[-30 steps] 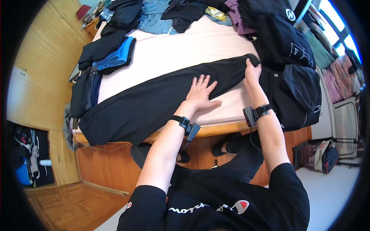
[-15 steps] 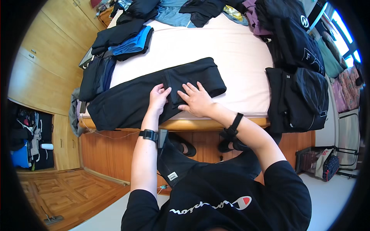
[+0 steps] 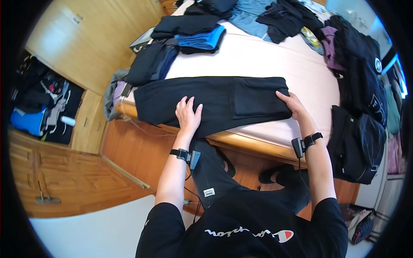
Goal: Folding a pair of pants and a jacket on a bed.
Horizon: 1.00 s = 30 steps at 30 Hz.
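Note:
A pair of black trousers point(image 3: 211, 96) lies lengthwise along the near edge of the bed, its right end folded over into a flat rectangular panel. My left hand point(image 3: 188, 118) rests flat on the middle of the trousers, fingers spread. At the folded right end, my right hand point(image 3: 294, 106) grips the edge, thumb on top and the other fingers mostly hidden beneath. Both wrists wear black straps with small devices.
Folded dark clothes and a blue garment point(image 3: 200, 38) are stacked at the bed's far left. Black garments point(image 3: 357, 146) line the right side, with loose clothes point(image 3: 282, 21) along the back. Below the bed's wooden edge point(image 3: 258, 146) are my legs. An open cupboard point(image 3: 45, 99) stands left.
My right hand has moved from lying flat on the folded part to gripping its right edge. My left hand has shifted left along the trousers, fingers now spread. The view has turned.

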Each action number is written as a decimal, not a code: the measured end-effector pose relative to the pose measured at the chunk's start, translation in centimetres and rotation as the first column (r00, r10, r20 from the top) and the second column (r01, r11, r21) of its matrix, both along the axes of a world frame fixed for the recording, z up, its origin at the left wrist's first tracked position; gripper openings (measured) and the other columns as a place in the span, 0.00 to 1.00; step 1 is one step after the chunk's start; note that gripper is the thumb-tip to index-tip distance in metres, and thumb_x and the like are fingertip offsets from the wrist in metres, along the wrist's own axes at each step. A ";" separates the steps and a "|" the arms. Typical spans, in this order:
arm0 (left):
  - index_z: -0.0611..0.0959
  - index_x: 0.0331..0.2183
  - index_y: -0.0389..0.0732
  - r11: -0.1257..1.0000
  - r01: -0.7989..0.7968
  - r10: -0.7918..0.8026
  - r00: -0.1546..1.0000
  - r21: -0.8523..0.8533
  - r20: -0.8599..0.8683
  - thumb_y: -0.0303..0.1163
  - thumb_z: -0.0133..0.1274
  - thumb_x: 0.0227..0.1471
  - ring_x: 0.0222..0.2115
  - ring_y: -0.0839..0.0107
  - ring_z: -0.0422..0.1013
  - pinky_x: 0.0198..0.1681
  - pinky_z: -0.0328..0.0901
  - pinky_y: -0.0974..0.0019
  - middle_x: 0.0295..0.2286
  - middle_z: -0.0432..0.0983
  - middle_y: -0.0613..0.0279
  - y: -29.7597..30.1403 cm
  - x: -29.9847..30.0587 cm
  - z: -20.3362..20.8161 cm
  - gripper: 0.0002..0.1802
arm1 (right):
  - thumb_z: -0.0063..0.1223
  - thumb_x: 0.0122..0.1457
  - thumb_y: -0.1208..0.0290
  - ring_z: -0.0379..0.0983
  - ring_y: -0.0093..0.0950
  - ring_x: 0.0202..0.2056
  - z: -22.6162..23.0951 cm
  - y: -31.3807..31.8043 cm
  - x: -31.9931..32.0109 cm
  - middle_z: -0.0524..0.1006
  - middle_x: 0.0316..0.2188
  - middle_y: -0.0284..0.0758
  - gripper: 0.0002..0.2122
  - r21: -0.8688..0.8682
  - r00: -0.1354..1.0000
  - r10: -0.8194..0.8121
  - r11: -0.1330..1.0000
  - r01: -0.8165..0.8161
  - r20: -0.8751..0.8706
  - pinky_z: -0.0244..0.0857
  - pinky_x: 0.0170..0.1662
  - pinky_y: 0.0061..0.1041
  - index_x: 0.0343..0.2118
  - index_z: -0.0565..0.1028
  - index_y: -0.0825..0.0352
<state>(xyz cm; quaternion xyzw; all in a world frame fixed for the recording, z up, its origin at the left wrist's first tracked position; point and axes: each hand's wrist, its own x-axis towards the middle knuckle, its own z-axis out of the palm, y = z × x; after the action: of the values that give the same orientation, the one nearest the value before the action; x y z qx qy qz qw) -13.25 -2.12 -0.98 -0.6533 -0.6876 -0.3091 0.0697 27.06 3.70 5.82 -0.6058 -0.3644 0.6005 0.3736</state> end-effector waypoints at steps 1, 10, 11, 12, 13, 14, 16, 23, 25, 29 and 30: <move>0.78 0.49 0.40 1.000 -0.009 0.009 1.000 0.004 -0.006 0.42 0.62 0.48 0.53 0.50 0.64 0.56 0.58 0.48 0.49 0.70 0.46 -0.2 -0.6 0.4 0.28 | 0.65 0.52 0.68 0.77 0.30 0.36 -1.8 0.9 0.4 0.80 0.37 0.41 0.19 0.089 0.997 -0.001 0.996 -0.006 0.077 0.71 0.41 0.27 0.42 0.76 0.77; 0.70 0.59 0.42 0.952 0.163 -0.189 0.979 -0.260 -0.080 0.60 0.47 0.55 0.64 0.47 0.50 0.64 0.46 0.45 0.61 0.57 0.40 1.8 1.3 2.4 0.40 | 0.67 0.48 0.72 0.77 0.32 0.40 3.6 3.8 14.3 0.78 0.41 0.45 0.26 0.230 0.922 -0.029 0.971 -0.066 0.385 0.73 0.44 0.30 0.49 0.71 0.76; 0.69 0.60 0.43 0.939 0.237 -0.266 0.960 -0.250 -0.086 0.61 0.48 0.55 0.64 0.46 0.50 0.63 0.48 0.46 0.61 0.57 0.41 2.9 3.2 2.3 0.41 | 0.69 0.47 0.71 0.77 0.33 0.42 3.0 3.6 17.6 0.77 0.43 0.46 0.27 0.211 0.906 -0.047 0.976 -0.047 0.420 0.72 0.46 0.31 0.50 0.71 0.77; 0.69 0.60 0.43 0.928 0.279 -0.316 0.940 -0.245 -0.127 0.61 0.48 0.55 0.64 0.47 0.51 0.61 0.50 0.46 0.61 0.57 0.40 3.8 5.0 2.5 0.40 | 0.70 0.47 0.69 0.76 0.34 0.44 1.9 3.1 21.3 0.76 0.46 0.46 0.29 0.185 0.884 -0.074 0.983 -0.014 0.462 0.71 0.49 0.31 0.50 0.70 0.77; 0.69 0.60 0.43 0.931 0.257 -0.307 0.935 -0.258 -0.179 0.62 0.49 0.54 0.63 0.47 0.52 0.61 0.50 0.46 0.61 0.57 0.40 4.0 5.8 2.7 0.42 | 0.72 0.45 0.67 0.74 0.36 0.47 1.1 2.5 20.7 0.75 0.48 0.47 0.32 0.254 0.703 -0.185 0.967 0.006 0.687 0.69 0.52 0.32 0.51 0.69 0.76; 0.68 0.60 0.43 0.934 0.238 -0.301 0.925 -0.266 -0.230 0.62 0.49 0.53 0.63 0.46 0.52 0.61 0.51 0.46 0.61 0.57 0.40 4.1 6.5 2.9 0.43 | 0.73 0.44 0.63 0.73 0.39 0.50 0.4 1.6 20.2 0.75 0.48 0.49 0.34 0.244 0.635 -0.165 0.969 -0.039 0.754 0.66 0.54 0.33 0.52 0.69 0.75; 0.65 0.62 0.45 0.940 0.185 -0.266 0.924 -0.287 -0.274 0.64 0.51 0.50 0.64 0.46 0.51 0.61 0.50 0.46 0.62 0.55 0.41 4.6 7.3 3.0 0.47 | 0.73 0.44 0.59 0.71 0.49 0.50 -2.1 0.1 20.0 0.74 0.48 0.54 0.34 0.152 0.310 -0.078 0.963 -0.221 0.948 0.66 0.54 0.38 0.51 0.70 0.71; 0.73 0.56 0.43 0.860 0.467 -0.509 0.811 -0.204 -0.290 0.54 0.54 0.54 0.61 0.49 0.57 0.62 0.49 0.42 0.57 0.65 0.43 1.8 10.3 2.3 0.35 | 0.52 0.59 0.64 0.67 0.45 0.51 -1.8 -2.1 10.0 0.70 0.51 0.50 0.18 0.316 -0.109 -0.405 0.831 -0.458 0.908 0.63 0.49 0.42 0.50 0.70 0.68; 0.72 0.58 0.45 0.818 0.530 -0.572 0.794 -0.226 -0.208 0.58 0.57 0.49 0.62 0.48 0.54 0.63 0.47 0.41 0.58 0.61 0.44 0.4 13.5 2.1 0.40 | 0.43 0.63 0.52 0.58 0.50 0.61 -5.8 -3.0 7.4 0.63 0.59 0.54 0.27 0.296 -0.056 -0.358 0.839 -0.456 0.932 0.54 0.60 0.50 0.58 0.66 0.67; 0.73 0.57 0.46 0.815 0.530 -0.572 0.800 -0.235 -0.179 0.61 0.62 0.41 0.62 0.46 0.52 0.64 0.46 0.41 0.60 0.57 0.44 -0.2 12.7 3.2 0.46 | 0.43 0.58 0.38 0.52 0.49 0.65 -3.9 -5.1 -0.5 0.59 0.62 0.54 0.37 0.279 0.111 -0.272 0.724 -0.631 0.956 0.43 0.64 0.55 0.60 0.66 0.65; 0.73 0.57 0.46 0.816 0.526 -0.569 0.802 -0.239 -0.179 0.61 0.62 0.41 0.62 0.46 0.52 0.64 0.46 0.41 0.60 0.57 0.44 -0.6 12.4 3.7 0.46 | 0.44 0.57 0.36 0.52 0.48 0.65 -3.3 -5.8 -1.3 0.59 0.62 0.53 0.38 0.253 0.124 -0.241 0.630 -0.734 0.963 0.43 0.64 0.55 0.59 0.67 0.65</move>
<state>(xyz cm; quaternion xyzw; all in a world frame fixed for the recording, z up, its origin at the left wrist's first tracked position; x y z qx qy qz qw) -0.89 -2.69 2.72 -0.8605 -0.4797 -0.1713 0.0018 25.80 -2.05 2.48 -0.5565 -0.8183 -0.0662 0.1276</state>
